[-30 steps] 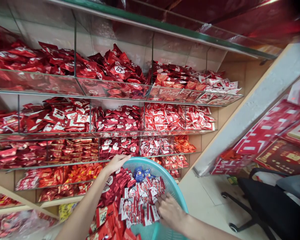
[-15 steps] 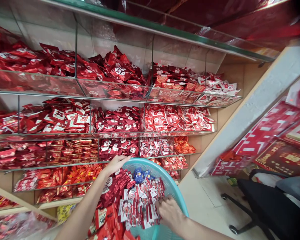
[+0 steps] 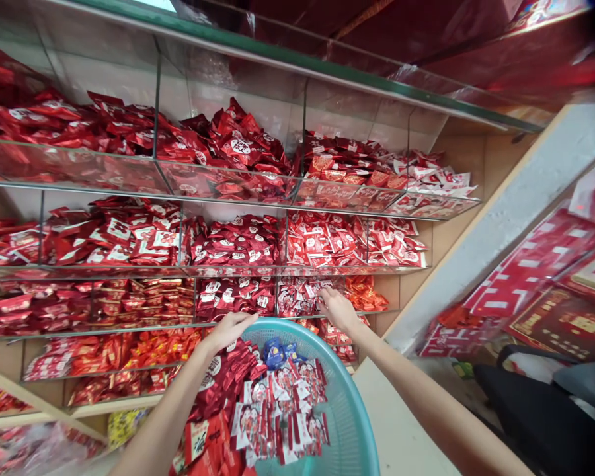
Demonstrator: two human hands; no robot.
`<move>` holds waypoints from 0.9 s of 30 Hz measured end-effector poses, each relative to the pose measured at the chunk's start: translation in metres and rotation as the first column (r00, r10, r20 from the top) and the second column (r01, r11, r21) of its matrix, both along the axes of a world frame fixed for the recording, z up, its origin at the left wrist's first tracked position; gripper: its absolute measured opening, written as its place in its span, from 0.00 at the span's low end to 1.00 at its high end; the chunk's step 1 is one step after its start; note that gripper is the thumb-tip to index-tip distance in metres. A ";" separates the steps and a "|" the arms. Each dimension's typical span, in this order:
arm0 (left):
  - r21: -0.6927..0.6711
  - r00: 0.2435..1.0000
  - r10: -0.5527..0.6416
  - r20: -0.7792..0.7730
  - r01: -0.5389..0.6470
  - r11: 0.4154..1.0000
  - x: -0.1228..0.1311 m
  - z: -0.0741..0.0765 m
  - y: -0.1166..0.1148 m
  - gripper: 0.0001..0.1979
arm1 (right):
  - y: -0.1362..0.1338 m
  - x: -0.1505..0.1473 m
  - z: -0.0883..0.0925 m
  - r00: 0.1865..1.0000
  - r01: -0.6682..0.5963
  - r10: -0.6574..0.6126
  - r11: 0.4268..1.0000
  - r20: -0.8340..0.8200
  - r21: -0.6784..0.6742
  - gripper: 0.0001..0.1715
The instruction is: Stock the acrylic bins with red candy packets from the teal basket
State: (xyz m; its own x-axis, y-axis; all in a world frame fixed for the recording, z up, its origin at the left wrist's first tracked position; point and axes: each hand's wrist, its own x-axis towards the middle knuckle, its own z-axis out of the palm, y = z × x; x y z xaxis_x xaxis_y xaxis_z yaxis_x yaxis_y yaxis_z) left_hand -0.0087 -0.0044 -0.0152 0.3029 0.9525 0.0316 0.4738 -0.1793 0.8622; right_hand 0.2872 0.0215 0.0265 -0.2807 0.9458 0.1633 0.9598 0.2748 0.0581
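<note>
My left hand [image 3: 232,328] grips the far rim of a teal plastic basket [image 3: 364,410]. Inside it lie small white-and-red candy packets [image 3: 282,410], dark red packets [image 3: 228,377], bright red packets [image 3: 205,439] and a few blue ones [image 3: 280,352]. Past the basket, my right hand [image 3: 338,309] reaches to a shelf compartment of small red-and-white packets [image 3: 297,295]. Its fingers are stretched out at the right side of that pile, with nothing visibly held; the fingertips partly blend with the packets.
Glass-fronted shelves [image 3: 228,195] with dividers hold heaps of red packets. Orange packets [image 3: 364,294] fill the compartment right of my right hand. A slanted wooden side panel [image 3: 456,225] bounds the shelves. At lower right stands a black chair [image 3: 540,410], near red boxes [image 3: 570,320].
My right hand has left the packets in the basket and moved up and forward to the shelf compartment. My left hand stays at the basket rim.
</note>
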 end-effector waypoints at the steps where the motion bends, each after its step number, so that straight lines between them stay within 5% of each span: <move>1: 0.003 1.000 0.002 -0.003 -0.002 1.000 0.000 0.000 0.000 0.24 | 0.012 0.002 -0.002 1.000 0.014 -0.014 1.000 0.010 0.007 0.14; 11: -0.006 0.999 0.040 0.033 -0.040 0.999 0.000 -0.003 0.003 0.24 | 0.074 0.008 -0.028 0.997 -0.004 0.007 0.999 0.080 -0.033 0.27; 27: 0.012 1.000 0.024 -0.011 -0.023 1.000 -0.002 -0.005 0.003 0.24 | 0.071 0.005 -0.029 0.994 -0.087 0.083 0.994 0.071 0.069 0.22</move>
State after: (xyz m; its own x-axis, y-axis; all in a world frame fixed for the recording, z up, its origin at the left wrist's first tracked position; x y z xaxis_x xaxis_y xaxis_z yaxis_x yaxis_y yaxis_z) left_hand -0.0109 -0.0014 -0.0204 0.2809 0.9589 0.0398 0.4874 -0.1782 0.8548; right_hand 0.2924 0.0925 -0.0028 -0.3723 0.9045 0.2080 0.9263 0.3479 0.1449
